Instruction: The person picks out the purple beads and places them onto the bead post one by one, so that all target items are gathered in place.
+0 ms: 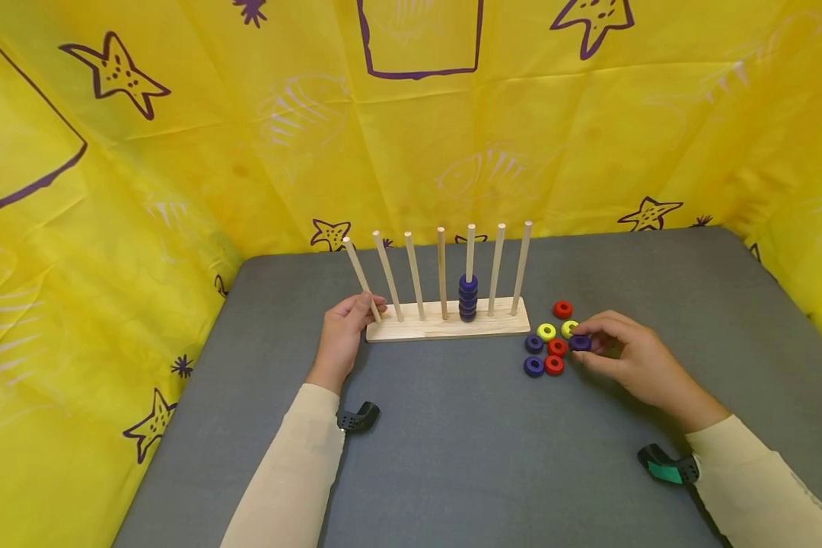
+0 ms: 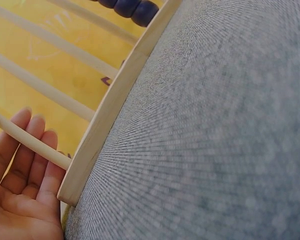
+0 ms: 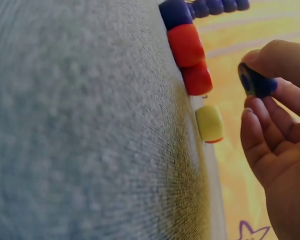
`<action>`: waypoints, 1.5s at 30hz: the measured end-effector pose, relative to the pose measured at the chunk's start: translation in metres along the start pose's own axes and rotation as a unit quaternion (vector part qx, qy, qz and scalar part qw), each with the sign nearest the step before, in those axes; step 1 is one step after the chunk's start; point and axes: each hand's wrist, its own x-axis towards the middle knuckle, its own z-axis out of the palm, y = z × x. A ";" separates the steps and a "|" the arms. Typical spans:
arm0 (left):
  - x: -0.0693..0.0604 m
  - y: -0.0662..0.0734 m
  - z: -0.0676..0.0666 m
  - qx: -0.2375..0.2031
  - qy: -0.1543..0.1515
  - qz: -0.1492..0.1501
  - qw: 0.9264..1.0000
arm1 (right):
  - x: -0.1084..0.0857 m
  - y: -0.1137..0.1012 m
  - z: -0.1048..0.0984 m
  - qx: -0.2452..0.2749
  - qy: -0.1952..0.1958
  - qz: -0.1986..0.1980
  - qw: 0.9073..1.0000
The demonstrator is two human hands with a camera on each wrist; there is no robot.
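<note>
A wooden peg rack (image 1: 445,326) stands on the table, with several upright pegs along its base. My left hand (image 1: 345,335) is at the rack's left end, holding the leftmost peg (image 2: 37,145) low down between thumb and fingers; the thumb falls outside the left wrist view. Dark blue rings (image 1: 468,298) are stacked on the third peg from the right. Right of the rack, my right hand (image 1: 640,358) pinches a dark blue ring (image 3: 257,82) between thumb and fingers. That ring is tilted, just beside a yellow ring (image 1: 570,329) in the loose group.
Loose rings lie off the rack's right end: red rings (image 1: 557,347), another yellow ring (image 1: 546,332) and blue rings (image 1: 533,366). A red ring (image 1: 562,309) sits farthest back. The grey tabletop (image 1: 466,441) meets a yellow patterned cloth (image 1: 411,152) at the back and sides.
</note>
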 end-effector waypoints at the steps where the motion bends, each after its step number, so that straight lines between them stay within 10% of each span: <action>1: 0.000 0.000 0.000 0.000 0.000 0.000 1.000 | 0.001 -0.002 0.000 -0.001 -0.001 -0.003 1.000; 45: -0.002 0.003 0.001 -0.003 -0.002 0.005 1.000 | 0.068 -0.079 0.002 -0.028 0.017 -0.122 0.992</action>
